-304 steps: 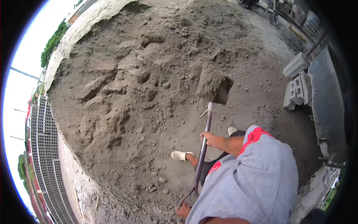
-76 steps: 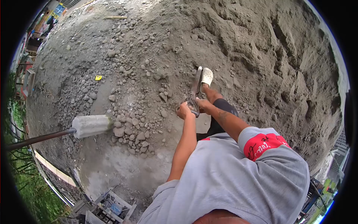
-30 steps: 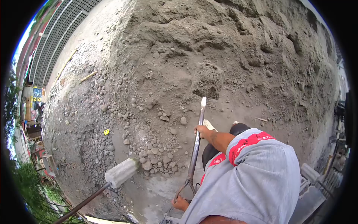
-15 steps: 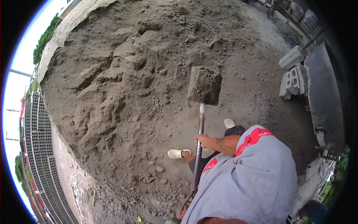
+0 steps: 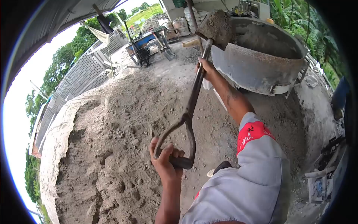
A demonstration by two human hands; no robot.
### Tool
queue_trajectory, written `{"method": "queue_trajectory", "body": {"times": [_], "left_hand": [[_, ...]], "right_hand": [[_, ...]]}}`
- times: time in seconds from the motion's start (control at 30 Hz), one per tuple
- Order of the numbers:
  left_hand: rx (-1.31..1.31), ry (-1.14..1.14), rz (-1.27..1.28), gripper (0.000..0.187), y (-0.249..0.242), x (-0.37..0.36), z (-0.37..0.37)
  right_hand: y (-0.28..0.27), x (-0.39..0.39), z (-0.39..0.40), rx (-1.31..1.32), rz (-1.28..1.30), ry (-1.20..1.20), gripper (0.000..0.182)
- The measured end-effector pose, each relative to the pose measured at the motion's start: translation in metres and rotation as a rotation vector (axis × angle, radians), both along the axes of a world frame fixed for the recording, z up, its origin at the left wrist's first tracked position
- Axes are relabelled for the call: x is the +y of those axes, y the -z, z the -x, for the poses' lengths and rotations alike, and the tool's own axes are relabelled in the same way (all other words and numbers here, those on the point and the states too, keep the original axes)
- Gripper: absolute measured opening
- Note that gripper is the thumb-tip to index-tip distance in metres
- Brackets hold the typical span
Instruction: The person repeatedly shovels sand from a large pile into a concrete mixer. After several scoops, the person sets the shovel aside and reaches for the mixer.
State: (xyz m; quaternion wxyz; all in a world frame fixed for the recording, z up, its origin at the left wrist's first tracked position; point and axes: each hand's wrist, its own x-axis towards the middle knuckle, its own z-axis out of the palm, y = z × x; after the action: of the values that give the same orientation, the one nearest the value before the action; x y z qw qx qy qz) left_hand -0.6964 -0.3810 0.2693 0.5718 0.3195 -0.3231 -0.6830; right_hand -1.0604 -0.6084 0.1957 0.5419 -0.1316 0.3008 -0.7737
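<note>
A shovel [image 5: 194,89] with a dark metal shaft slants up and away in front of me, its blade loaded with damp grey-brown sand [image 5: 218,28]. My left hand [image 5: 167,160] is closed around the grip of its D-shaped handle. Farther up the shaft, my right hand [image 5: 205,70] is wrapped round it just below the blade socket. In this view the loaded blade overlaps the near left rim of a large round metal tub [image 5: 257,69], which has grey residue on its inner wall.
A broad sand heap [image 5: 115,149] covers the ground at left and below. Behind it stand stacked hollow blocks [image 5: 80,74] and a blue-topped work stand [image 5: 147,41]. White sacks [image 5: 181,26] sit at the back. Debris [image 5: 322,179] lies at the right edge.
The loaded shovel has been raised from low over the ground up to the tub's rim. My view has turned from the heap toward the tub, and both hands still grip the shovel.
</note>
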Motion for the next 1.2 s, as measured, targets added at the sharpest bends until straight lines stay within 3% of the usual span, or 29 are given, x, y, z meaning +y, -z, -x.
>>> {"method": "queue_trajectory", "body": {"times": [0.1,0.17,0.23,0.27,0.33,0.43,0.47,0.53,0.63,0.7,0.73,0.8,0.87,0.93,1.03,1.07,1.1,1.17,1.2], "left_hand": [[0.119,0.409,0.258,0.051,-0.088,0.017,0.05],[0.091,0.531,0.338,0.051,-0.1,0.034,0.063],[0.061,0.607,0.456,0.045,-0.087,0.046,0.068],[-0.016,0.591,0.426,0.041,-0.072,0.046,0.064],[-0.111,0.501,0.3,0.033,-0.037,0.044,0.048],[-0.108,0.228,0.017,0.03,0.014,0.053,-0.008],[-0.1,0.107,-0.064,0.029,0.027,0.063,-0.034],[-0.04,-0.17,-0.211,0.028,0.056,0.099,-0.087],[0.095,-0.599,-0.309,0.029,0.079,0.185,-0.137],[0.207,-0.893,-0.328,0.031,0.087,0.249,-0.148],[0.245,-1.07,-0.322,0.033,0.093,0.278,-0.15],[0.387,-1.441,-0.341,0.035,0.107,0.33,-0.15],[0.576,-1.805,-0.365,0.031,0.121,0.37,-0.154],[0.709,-2.009,-0.291,0.027,0.154,0.419,-0.159],[0.898,-2.206,-0.249,0.018,0.172,0.469,-0.189],[0.946,-2.257,-0.214,0.017,0.179,0.482,-0.202],[0.998,-2.305,-0.178,0.017,0.188,0.492,-0.213],[1.002,-2.34,-0.094,0.017,0.207,0.51,-0.252],[1.015,-2.384,-0.084,0.02,0.221,0.517,-0.278]], "right_hand": [[-0.03,0.017,0.032,-0.098,0.018,0.037,0.025],[0.006,0.034,0.019,-0.12,-0.043,-0.091,0.029],[0.065,0.046,-0.01,-0.078,-0.156,-0.248,0.028],[0.087,0.06,-0.044,-0.126,-0.203,-0.181,0.026],[0.176,0.056,-0.093,-0.188,-0.379,-0.401,0.023],[0.262,0.08,-0.225,-0.182,-0.745,-0.468,0.01],[0.288,0.097,-0.269,-0.143,-0.778,-0.688,0.022],[0.343,0.132,-0.367,0.028,-1.07,-1.177,0.016],[0.373,0.238,-0.49,0.309,-1.042,-1.56,0.013],[0.344,0.305,-0.548,0.625,-1.134,-1.867,0.016],[0.365,0.339,-0.573,0.689,-0.97,-2.02,0.017],[0.357,0.402,-0.621,0.895,-0.886,-2.279,0.018],[0.368,0.474,-0.656,1.036,-0.795,-2.436,0.02],[0.379,0.544,-0.686,1.267,-0.585,-2.42,0.023],[0.358,0.626,-0.724,1.336,-0.596,-2.394,0.026],[0.372,0.65,-0.739,1.278,-0.654,-2.412,0.01],[0.387,0.663,-0.754,1.294,-0.644,-2.419,0.01],[0.372,0.688,-0.784,1.085,-0.625,-2.503,0.015],[0.341,0.69,-0.798,0.949,-0.565,-2.605,0.024]]}}
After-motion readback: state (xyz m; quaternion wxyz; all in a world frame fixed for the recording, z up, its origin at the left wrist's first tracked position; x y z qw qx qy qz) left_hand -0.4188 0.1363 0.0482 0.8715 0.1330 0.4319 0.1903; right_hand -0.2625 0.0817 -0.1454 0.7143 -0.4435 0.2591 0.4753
